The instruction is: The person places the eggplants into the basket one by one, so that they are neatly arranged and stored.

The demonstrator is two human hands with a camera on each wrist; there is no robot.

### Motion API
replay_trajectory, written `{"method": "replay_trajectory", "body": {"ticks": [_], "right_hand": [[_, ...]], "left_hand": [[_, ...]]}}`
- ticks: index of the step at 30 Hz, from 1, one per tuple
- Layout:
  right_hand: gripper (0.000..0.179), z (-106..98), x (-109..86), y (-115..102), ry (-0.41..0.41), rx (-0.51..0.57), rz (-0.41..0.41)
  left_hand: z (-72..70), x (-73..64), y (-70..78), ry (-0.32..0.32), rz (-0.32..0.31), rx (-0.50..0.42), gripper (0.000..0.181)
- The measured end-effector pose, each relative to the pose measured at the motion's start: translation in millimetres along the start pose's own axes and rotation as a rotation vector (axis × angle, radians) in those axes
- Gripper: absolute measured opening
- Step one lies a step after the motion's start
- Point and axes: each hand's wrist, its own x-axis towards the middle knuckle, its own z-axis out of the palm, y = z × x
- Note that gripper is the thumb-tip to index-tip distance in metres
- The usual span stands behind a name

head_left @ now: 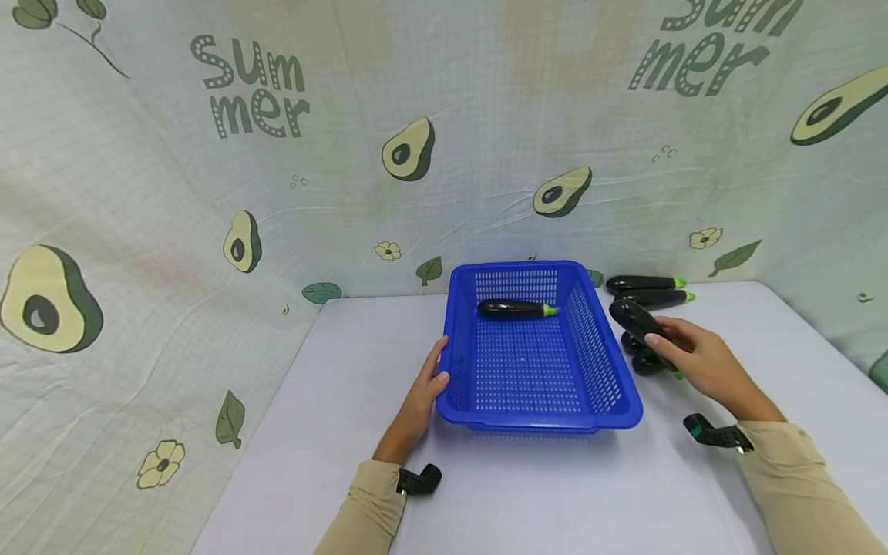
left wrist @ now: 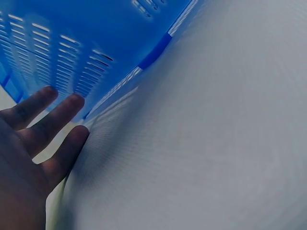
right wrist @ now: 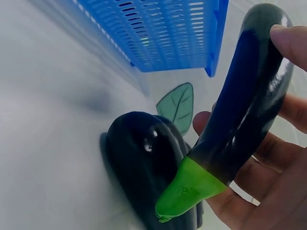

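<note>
A blue plastic basket (head_left: 534, 422) with slotted walls sits on the table, and one dark eggplant (head_left: 513, 309) with a green cap lies inside it. The left hand (head_left: 416, 401) rests against the basket's left side; its fingers look straight and spread beside the slotted wall in the left wrist view. Beyond the basket's right side, the right hand (head_left: 704, 358) holds an eggplant (right wrist: 249, 105) between thumb and fingers, raised and tilted with its green cap low. Beneath it lie more eggplants (head_left: 647, 362), partly hidden by the hand and the held one.
Two further eggplants (head_left: 648, 298) lie side by side at the back right, near the basket's far corner. A white cloth covers the table (head_left: 333, 432). Behind it hangs a curtain (head_left: 472, 216) printed with avocados and leaves.
</note>
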Motion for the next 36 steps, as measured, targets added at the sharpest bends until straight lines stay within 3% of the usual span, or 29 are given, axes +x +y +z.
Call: {"method": "replay_trajectory", "body": {"ticks": [13,22,31,36], "right_hand": [[0.053,-4,11.7,-9,0.023,0.054,-0.109],[0.054,-8,16.9,-14,0.016,0.045,-0.113],[0.06,-10,23.5,-22,-0.019,0.027,-0.068],[0.061,-10,28.3,-27,-0.028,0.03,-0.089]], "left_hand": [[-0.1,-0.8,-2.1,0.014,0.005,0.024,0.062],[0.0,1.4,-0.4,0.007,0.005,-0.002,0.062],[1.0,0.5,2.9,0.004,0.026,0.003,0.062],[0.7,-0.9,2.7,-0.005,0.024,-0.021,0.061]]}}
